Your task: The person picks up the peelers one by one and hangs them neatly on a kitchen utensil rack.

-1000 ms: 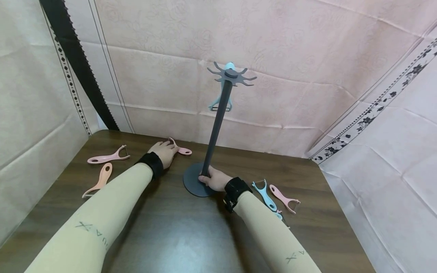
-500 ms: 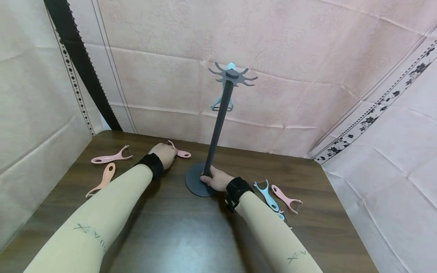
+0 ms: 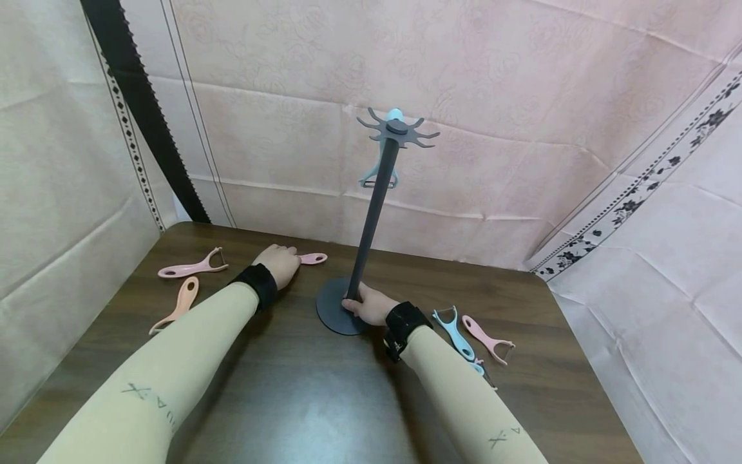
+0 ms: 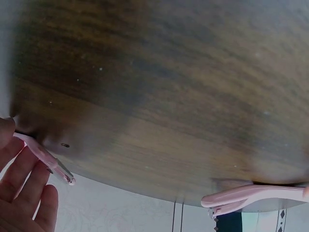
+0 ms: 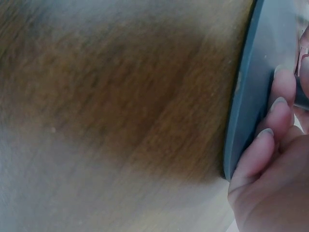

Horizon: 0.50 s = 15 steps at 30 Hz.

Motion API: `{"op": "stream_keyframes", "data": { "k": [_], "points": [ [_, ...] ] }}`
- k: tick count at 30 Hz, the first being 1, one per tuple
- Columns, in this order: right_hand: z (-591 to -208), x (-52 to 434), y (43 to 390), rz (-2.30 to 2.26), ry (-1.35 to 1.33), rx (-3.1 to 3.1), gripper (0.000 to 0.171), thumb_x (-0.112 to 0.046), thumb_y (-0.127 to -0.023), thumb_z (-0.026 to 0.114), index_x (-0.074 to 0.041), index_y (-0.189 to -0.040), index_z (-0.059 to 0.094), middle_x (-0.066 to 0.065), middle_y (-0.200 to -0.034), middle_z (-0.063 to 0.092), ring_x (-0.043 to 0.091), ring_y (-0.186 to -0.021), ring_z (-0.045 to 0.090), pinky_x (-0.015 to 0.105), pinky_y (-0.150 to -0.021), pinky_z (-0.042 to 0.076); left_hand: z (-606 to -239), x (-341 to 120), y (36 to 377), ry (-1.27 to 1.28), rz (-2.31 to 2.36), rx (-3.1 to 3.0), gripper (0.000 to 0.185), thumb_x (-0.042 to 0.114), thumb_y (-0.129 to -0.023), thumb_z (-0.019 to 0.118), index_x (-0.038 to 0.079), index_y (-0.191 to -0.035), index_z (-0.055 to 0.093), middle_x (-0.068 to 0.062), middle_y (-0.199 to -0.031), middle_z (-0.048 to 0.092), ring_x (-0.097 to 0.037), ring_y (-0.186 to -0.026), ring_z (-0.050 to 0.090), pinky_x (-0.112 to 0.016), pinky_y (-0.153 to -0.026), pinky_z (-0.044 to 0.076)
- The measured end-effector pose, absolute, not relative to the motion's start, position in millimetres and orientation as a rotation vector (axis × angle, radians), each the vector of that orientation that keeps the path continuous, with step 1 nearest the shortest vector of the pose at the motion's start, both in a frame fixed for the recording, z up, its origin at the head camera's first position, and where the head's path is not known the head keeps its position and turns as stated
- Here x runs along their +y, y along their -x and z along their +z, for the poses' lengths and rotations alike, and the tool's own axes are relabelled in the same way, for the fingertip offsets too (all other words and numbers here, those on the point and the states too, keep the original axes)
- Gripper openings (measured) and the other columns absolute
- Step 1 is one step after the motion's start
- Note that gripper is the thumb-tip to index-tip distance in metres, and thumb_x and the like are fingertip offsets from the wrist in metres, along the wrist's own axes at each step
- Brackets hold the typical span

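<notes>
At 9 o'clock on the bench (image 3: 301, 399) two pink peelers (image 3: 192, 265) lie untouched, same as 1 s ago.

Your left hand (image 3: 281, 262), at approx 11 o'clock, now covers more of the pink peeler (image 3: 312, 258) by the wall. A sec ago its forked head showed above your knuckles; now only the handle end sticks out to the right. In the left wrist view the fingers (image 4: 21, 186) look fairly straight with the head under them; can't tell if they've closed on it yet. I'd judge the pickup is starting, peeler not lifted.

Centre: the stand (image 3: 371, 219) hasn't moved. Your right hand (image 3: 366, 304) holds the pole base, fingers curled round it. One blue peeler (image 3: 379, 174) hangs from the top hooks on the far side.

At 3 o'clock, a blue peeler (image 3: 455, 332) and pink one (image 3: 488, 339) lie beside your right wrist, unchanged.
</notes>
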State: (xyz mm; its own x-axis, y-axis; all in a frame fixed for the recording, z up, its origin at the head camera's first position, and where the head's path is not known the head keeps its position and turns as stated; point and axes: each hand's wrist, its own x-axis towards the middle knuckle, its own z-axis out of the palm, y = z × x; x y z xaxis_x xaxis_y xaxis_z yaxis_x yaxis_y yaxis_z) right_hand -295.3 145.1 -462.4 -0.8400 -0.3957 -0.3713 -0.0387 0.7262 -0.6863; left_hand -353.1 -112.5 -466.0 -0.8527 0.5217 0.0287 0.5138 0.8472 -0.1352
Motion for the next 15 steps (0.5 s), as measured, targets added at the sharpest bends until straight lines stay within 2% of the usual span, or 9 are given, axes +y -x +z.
{"op": "stream_keyframes", "data": {
  "k": [9, 15],
  "points": [
    [-459.2, 144.3, 292.7, -0.944, 0.341, 2.432, 0.024, -0.032, -0.101, 0.051, -0.018, -0.120, 0.051, 0.002, -0.102, 0.061, 0.020, -0.095, 0.057, 0.038, -0.086, 0.044, -474.4, -118.0, 357.5, 0.810, 0.073, -2.918, 0.020, -0.003, -0.092, 0.058, 0.002, -0.106, 0.071, -0.015, -0.100, 0.061, -0.034, -0.094, 0.061, -0.048, -0.085, 0.047],
    [-459.5, 144.1, 292.8, -0.940, 0.338, 2.435, 0.023, -0.033, -0.101, 0.051, -0.018, -0.120, 0.051, 0.002, -0.103, 0.061, 0.020, -0.096, 0.057, 0.038, -0.086, 0.044, -476.0, -120.7, 357.7, 0.805, 0.051, -2.932, 0.021, -0.003, -0.094, 0.055, 0.002, -0.108, 0.069, -0.015, -0.104, 0.065, -0.034, -0.097, 0.061, -0.050, -0.085, 0.047]
  ]
}}
